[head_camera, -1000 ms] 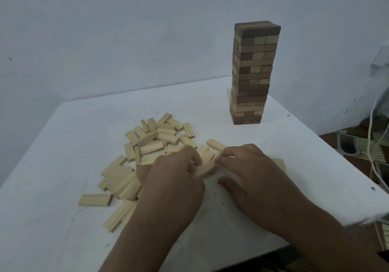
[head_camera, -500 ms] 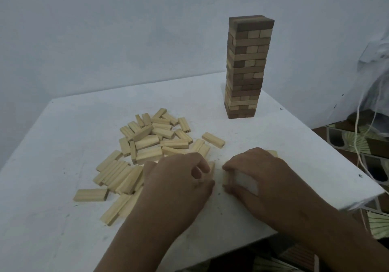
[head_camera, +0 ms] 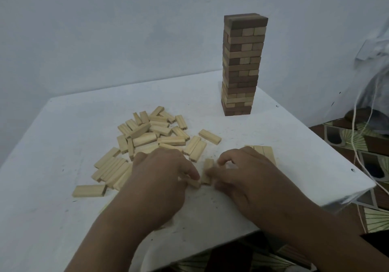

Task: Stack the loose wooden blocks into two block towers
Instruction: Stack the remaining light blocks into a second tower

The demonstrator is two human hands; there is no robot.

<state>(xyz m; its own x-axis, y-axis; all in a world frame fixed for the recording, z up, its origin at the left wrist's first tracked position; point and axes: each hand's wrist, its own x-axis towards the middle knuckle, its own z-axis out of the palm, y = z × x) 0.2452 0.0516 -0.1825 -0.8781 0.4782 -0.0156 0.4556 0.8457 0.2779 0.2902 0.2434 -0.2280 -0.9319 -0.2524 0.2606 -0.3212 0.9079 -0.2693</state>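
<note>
I see one tower finished at the tabletop's far side; the second is barely started. My left hand and right hand each pinch a block, with the loose pile just beyond.

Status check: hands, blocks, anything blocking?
Left hand and right hand each pinching a block near table's front. One tower built, pale pile loose. Nothing blocking.
</note>
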